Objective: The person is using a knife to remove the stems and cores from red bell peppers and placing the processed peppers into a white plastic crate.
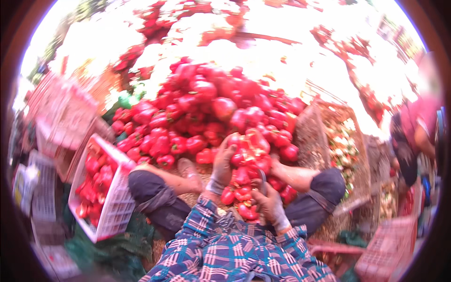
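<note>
In front of me rises a large heap of red bell peppers [188,113]. My left hand [222,164], in a pale glove or wrap, is closed at the near edge of the heap around a red bell pepper [238,157]; other peppers partly hide the grip. Just right of it lies a pepper that looks cut open [257,140]. My right hand [269,203], also wrapped at the wrist, is closed on a knife [263,178] with its blade pointing up and away from me. More red peppers [244,193] lie between my legs, below the blade.
A white crate [112,164] of red pieces tilts at my left knee. On the right stands a long crate [310,136] beside pale and green scraps [343,145]. Stacked pink crates [63,101] stand far left. Another person [416,122] is at the right edge. Green netting [110,244] lies lower left.
</note>
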{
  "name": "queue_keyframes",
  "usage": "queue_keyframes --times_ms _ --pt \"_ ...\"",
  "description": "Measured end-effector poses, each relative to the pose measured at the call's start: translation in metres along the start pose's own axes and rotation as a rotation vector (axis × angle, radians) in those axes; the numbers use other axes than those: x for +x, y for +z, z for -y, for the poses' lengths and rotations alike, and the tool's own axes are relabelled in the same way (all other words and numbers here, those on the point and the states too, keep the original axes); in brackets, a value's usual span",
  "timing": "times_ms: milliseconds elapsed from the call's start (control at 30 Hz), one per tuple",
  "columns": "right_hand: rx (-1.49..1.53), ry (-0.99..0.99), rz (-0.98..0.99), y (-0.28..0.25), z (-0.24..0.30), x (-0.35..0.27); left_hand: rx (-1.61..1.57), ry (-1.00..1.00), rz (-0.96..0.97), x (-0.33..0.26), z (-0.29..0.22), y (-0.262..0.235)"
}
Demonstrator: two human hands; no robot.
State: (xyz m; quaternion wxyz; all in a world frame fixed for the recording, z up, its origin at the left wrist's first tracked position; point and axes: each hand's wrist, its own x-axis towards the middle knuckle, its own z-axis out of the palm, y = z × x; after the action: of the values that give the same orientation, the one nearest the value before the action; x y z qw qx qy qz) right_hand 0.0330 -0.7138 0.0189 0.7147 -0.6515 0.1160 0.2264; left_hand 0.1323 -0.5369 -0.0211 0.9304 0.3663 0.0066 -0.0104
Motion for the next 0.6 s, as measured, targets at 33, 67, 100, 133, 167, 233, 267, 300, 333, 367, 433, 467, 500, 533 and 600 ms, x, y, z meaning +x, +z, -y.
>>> queue_keyframes --times_ms 33,67,100,133,167,233,267,300,333,367,433,467,500,533,600 --pt "-0.108 -0.129 -0.070 -0.009 -0.015 0.004 0.099 0.074 -0.046 0.003 -0.016 0.004" --pt "-0.169 -0.199 -0.115 -0.009 -0.013 0.008 0.208 0.135 -0.098 0.006 -0.036 0.006" --pt "-0.234 -0.270 -0.157 -0.008 -0.010 0.013 0.347 0.248 -0.121 0.003 -0.073 0.011" --pt "-0.210 -0.272 -0.177 -0.006 -0.003 0.012 0.485 0.342 -0.145 -0.004 -0.109 0.018" --pt "-0.184 -0.275 -0.180 -0.002 0.004 0.013 0.756 0.576 -0.235 -0.017 -0.152 0.017" --pt "-0.082 -0.248 -0.162 -0.003 -0.005 0.021 1.102 0.891 -0.427 -0.049 -0.233 0.012" --pt "-0.083 -0.218 -0.155 -0.004 -0.008 0.022 1.162 0.976 -0.535 -0.066 -0.269 0.005" --pt "-0.127 -0.229 -0.147 -0.006 -0.017 0.027 1.382 1.170 -0.662 -0.085 -0.304 0.001" --pt "-0.151 -0.218 -0.135 -0.008 -0.027 0.031 1.526 1.306 -0.798 -0.103 -0.333 -0.009" --pt "-0.178 -0.210 -0.148 -0.009 -0.036 0.032 1.619 1.333 -0.880 -0.115 -0.357 -0.026" --pt "-0.200 -0.187 -0.177 -0.002 -0.037 0.028 1.751 1.279 -1.006 -0.138 -0.391 -0.068" --pt "-0.234 -0.194 -0.196 0.002 -0.037 0.026 1.775 1.200 -1.039 -0.139 -0.395 -0.108" --pt "-0.258 -0.198 -0.201 0.007 -0.037 0.024 1.870 1.188 -1.053 -0.138 -0.393 -0.145" --pt "-0.281 -0.198 -0.186 0.012 -0.037 0.025 1.916 0.967 -1.127 -0.148 -0.387 -0.186" --pt "-0.291 -0.202 -0.165 0.015 -0.039 0.025 2.085 0.067 -1.089 -0.151 -0.365 -0.291"
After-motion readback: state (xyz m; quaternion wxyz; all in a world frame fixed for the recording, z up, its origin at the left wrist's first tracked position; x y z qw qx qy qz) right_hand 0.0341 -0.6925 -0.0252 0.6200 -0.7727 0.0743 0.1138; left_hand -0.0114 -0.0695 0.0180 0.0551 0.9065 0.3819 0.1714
